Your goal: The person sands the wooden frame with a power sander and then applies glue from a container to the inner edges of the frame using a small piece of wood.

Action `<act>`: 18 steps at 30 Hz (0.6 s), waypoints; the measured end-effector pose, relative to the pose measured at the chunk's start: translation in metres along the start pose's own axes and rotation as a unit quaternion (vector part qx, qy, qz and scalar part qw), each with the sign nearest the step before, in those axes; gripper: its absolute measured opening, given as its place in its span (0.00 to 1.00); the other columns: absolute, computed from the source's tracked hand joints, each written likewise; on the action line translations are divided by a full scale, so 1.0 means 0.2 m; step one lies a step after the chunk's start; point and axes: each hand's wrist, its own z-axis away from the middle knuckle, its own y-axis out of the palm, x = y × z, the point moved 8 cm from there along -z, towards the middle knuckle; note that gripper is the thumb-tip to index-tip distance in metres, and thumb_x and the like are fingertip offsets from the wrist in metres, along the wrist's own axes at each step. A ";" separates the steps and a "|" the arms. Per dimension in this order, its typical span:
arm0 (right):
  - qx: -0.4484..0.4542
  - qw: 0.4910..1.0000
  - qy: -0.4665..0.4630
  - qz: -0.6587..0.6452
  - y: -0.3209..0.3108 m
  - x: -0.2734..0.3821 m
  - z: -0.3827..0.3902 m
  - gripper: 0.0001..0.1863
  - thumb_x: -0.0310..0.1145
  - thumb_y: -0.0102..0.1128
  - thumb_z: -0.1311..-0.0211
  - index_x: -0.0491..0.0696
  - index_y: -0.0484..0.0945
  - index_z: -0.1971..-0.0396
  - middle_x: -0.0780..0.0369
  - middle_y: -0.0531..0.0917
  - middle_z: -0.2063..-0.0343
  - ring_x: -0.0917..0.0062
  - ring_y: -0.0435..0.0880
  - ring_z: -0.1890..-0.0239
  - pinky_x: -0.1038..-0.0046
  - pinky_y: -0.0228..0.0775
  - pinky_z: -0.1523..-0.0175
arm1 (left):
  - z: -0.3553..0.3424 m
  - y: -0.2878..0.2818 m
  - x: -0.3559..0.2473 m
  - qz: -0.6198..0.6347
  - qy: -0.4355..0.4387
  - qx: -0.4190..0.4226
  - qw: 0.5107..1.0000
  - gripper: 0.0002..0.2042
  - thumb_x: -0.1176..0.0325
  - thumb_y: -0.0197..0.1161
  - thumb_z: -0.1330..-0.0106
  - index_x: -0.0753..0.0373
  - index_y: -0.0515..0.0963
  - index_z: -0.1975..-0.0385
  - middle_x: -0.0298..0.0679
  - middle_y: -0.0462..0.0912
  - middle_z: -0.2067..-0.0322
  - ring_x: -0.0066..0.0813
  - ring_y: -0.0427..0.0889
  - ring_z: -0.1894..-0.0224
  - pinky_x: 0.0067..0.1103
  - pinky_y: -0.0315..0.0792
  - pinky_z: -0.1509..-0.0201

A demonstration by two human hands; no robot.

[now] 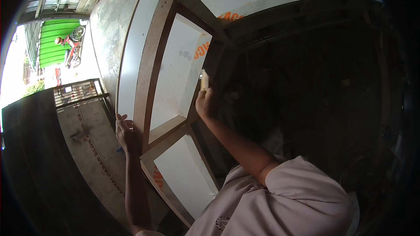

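Observation:
A large wooden frame (148, 65) with white panels set in it slants across the middle. Down its left side runs a long white panel (131, 56). My left hand (125, 134) grips the lower end of this panel, its fingers bent at the edge. Beside the inner edge of the frame's opening, my right hand (207, 103) is closed around a short, pale yellow tool (204, 81). The tool points up and has a light-coloured end; its exact kind is too small and shaded to make out. Behind the opening lies a white sheet (177, 69) with orange print.
A lower bay of the frame holds another white panel (186, 172) close to my body. Left of it lies a printed brown board (92, 139) by a dark surface (39, 148). A red motorcycle (72, 45) is outside by a green wall (50, 50). The right side is deep shadow.

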 end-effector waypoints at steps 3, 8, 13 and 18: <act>0.078 0.985 0.150 -0.018 -0.16 -0.17 -0.20 0.15 0.36 0.56 0.37 0.38 0.80 0.64 0.44 0.85 0.64 0.51 0.85 0.58 0.54 0.76 0.51 | -0.03 0.01 0.01 0.007 0.009 0.014 1.000 0.34 0.39 0.40 0.22 0.70 0.77 0.49 0.39 0.76 0.71 0.29 0.76 0.66 0.28 0.70 0.59; 0.059 0.970 0.213 -0.105 -0.08 -0.30 -0.35 0.15 0.36 0.54 0.41 0.37 0.79 0.66 0.46 0.85 0.67 0.59 0.86 0.63 0.60 0.75 0.57 | -0.01 0.07 -0.03 0.001 0.006 0.023 1.000 0.36 0.38 0.42 0.23 0.72 0.77 0.49 0.38 0.75 0.72 0.27 0.75 0.69 0.25 0.69 0.63; 0.132 0.927 0.262 -0.234 0.06 -0.26 -0.34 0.19 0.35 0.51 0.40 0.34 0.80 0.61 0.45 0.86 0.63 0.58 0.87 0.57 0.62 0.76 0.53 | -0.04 0.07 0.01 0.002 -0.015 0.045 0.999 0.36 0.38 0.43 0.23 0.74 0.78 0.51 0.43 0.83 0.63 0.28 0.80 0.61 0.24 0.72 0.54; 0.128 0.901 0.291 -0.297 -0.10 -0.25 -0.42 0.14 0.35 0.56 0.39 0.38 0.79 0.65 0.55 0.83 0.67 0.72 0.83 0.62 0.65 0.75 0.57 | -0.02 0.05 -0.01 0.000 -0.014 0.044 0.999 0.36 0.38 0.43 0.23 0.74 0.78 0.52 0.45 0.84 0.63 0.29 0.81 0.61 0.25 0.73 0.53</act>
